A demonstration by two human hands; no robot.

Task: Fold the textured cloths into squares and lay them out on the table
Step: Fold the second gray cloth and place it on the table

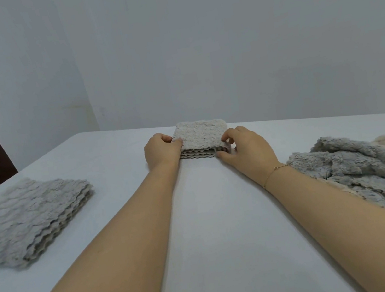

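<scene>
**Entry: second square being set down at the far edge**

We see the cream folded cloth (200, 136) lying near the far edge of the table (205, 219), about midway along it. It is already folded into a compact, layered square; the stacked edges face us.

Hands: the left hand (161, 152) grips the cloth's left side, thumb on top and fingers curled at its edge. The right hand (245, 149) pinches the near right corner, fingers on top and thumb low against the layered edge. Both hands are grasping the cloth, neither is released.

Other items: a grey folded square (31, 216) rests by the left edge of the table, well apart from the cream one. A heap of unfolded cloths (366, 168) lies at the right edge, mostly grey, with a beige piece showing behind.

Step in hand, as we judge it: squaring and placing the cream cloth, the fold itself looking complete.

Next move, our estimate: let go without dragging the top layers, since the pile seems soft and apt to shift; then reach right to the heap and draw one cloth free for folding.
</scene>
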